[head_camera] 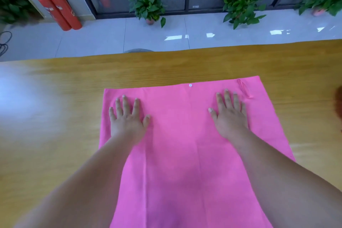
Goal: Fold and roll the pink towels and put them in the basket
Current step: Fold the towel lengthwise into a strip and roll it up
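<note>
2 forearms (92, 181) reach over the near end of the pink towel (181, 153). The left grip (127, 116) and right grip (229, 114) lie flat, fingers (125, 103) spread, holding nothing, pressing its far half, likely to smooth it for folding. The towel lies spread, not yet rolled, on the counter (46, 126); no basket is clearly visible.

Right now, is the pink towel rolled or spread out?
Spread: the pink towel lies flat on the table, left hand and right hand flat on it.

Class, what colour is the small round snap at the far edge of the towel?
White; the snap stands out against the pink towel in the head view.
</note>
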Action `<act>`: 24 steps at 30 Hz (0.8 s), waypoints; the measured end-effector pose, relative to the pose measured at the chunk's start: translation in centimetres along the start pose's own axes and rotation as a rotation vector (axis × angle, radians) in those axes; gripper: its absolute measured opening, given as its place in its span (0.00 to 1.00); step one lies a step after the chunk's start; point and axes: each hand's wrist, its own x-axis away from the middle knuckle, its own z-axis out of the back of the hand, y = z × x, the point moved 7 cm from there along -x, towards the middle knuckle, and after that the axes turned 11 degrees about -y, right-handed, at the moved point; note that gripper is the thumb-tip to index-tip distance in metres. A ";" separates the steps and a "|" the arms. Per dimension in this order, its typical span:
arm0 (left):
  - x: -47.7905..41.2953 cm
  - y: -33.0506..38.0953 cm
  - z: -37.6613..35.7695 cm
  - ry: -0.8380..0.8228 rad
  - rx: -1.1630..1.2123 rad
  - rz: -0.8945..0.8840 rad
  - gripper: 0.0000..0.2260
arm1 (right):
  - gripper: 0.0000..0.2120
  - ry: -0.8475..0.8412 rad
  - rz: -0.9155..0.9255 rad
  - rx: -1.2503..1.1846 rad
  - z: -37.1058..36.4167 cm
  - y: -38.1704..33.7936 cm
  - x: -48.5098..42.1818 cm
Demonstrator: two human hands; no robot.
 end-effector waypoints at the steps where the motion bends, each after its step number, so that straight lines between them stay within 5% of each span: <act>1: 0.4 1.8 0.4 0.020 0.024 -0.039 0.36 | 0.34 0.016 0.045 0.001 0.1 -2.2 0.6; 5: 6.2 6.4 -3.4 0.104 0.035 -0.288 0.33 | 0.34 0.025 0.298 0.067 -3.9 -8.2 7.2; 11: 6.4 -0.9 -4.1 0.154 0.022 -0.161 0.34 | 0.35 0.069 -0.054 -0.020 -3.5 5.6 7.0; 18: 0.0 1.6 0.0 -0.065 -0.018 -0.059 0.35 | 0.35 -0.002 -0.081 -0.022 -0.2 3.1 1.4; 24: 8.3 6.7 -4.3 0.094 0.053 -0.338 0.30 | 0.33 0.019 0.484 0.134 -4.6 -10.2 9.8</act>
